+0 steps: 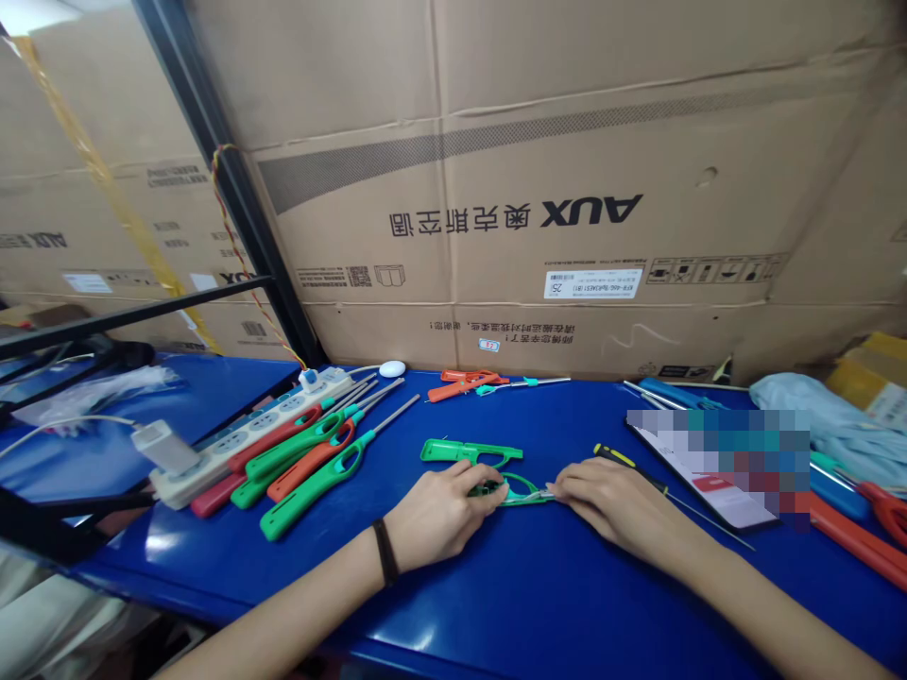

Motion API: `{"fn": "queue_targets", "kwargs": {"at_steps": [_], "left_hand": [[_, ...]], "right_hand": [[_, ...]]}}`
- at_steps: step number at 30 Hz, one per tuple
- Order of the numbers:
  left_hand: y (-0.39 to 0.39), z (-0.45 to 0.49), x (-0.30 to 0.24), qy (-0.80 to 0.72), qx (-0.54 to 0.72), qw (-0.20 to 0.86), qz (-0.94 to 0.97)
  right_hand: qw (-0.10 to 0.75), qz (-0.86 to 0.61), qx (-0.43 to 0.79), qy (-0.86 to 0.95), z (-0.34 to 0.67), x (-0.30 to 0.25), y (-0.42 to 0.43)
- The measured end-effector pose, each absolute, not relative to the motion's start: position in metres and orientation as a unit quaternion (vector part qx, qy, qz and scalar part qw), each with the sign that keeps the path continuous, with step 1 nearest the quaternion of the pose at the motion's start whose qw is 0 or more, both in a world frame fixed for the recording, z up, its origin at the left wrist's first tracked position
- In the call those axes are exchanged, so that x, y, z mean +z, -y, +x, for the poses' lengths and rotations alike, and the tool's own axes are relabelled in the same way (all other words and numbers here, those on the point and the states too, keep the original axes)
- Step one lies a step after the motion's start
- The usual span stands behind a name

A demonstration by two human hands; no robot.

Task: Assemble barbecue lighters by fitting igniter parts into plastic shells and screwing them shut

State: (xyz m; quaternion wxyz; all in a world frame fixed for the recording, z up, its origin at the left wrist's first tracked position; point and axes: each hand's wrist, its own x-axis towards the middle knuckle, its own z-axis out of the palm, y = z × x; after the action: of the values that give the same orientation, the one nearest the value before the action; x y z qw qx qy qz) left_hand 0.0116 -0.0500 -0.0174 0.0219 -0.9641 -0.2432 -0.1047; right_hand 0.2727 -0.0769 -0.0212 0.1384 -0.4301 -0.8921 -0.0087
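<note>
My left hand (440, 507), with a dark band at the wrist, is closed around the handle end of a green gas lighter (524, 499). Thumb and fingers of my right hand (613, 499) pinch the lighter's other end, where its thin metal tube begins. The handle appears opened up, though my left fingers hide most of its inside. Just beyond, a loose green handle shell (473, 452) lies on the blue table. To the right of it rests a black and yellow screwdriver (630, 465), its shaft passing behind my right hand.
Several red, green and orange lighters (316, 477) lie at left against a white power strip (233, 439). Orange lighter parts (464, 385) sit at the back, before a large carton (488, 170). A phone-like slab (698, 472), partly blurred, and more lighters (861, 543) occupy the right.
</note>
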Motion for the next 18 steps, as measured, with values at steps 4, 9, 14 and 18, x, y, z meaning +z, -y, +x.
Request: {"fn": "queue_targets", "kwargs": {"at_steps": [4,9,14,18], "left_hand": [[0.050,0.012,-0.017,0.247,-0.103,0.030,-0.963],[0.050,0.012,-0.017,0.239,-0.110,0.041,-0.964],[0.050,0.012,-0.017,0.238,-0.117,0.043,-0.963],[0.051,0.012,-0.018,0.245,-0.116,0.029,-0.962]], "right_hand": [[0.076,-0.395,-0.105,0.910,0.265,-0.023,0.081],[-0.018,-0.377,-0.142,0.915,0.250,-0.021,0.080],[-0.026,-0.416,-0.046,0.908,0.244,-0.005,0.073],[0.020,-0.434,-0.006,0.901,0.236,0.003,0.071]]}}
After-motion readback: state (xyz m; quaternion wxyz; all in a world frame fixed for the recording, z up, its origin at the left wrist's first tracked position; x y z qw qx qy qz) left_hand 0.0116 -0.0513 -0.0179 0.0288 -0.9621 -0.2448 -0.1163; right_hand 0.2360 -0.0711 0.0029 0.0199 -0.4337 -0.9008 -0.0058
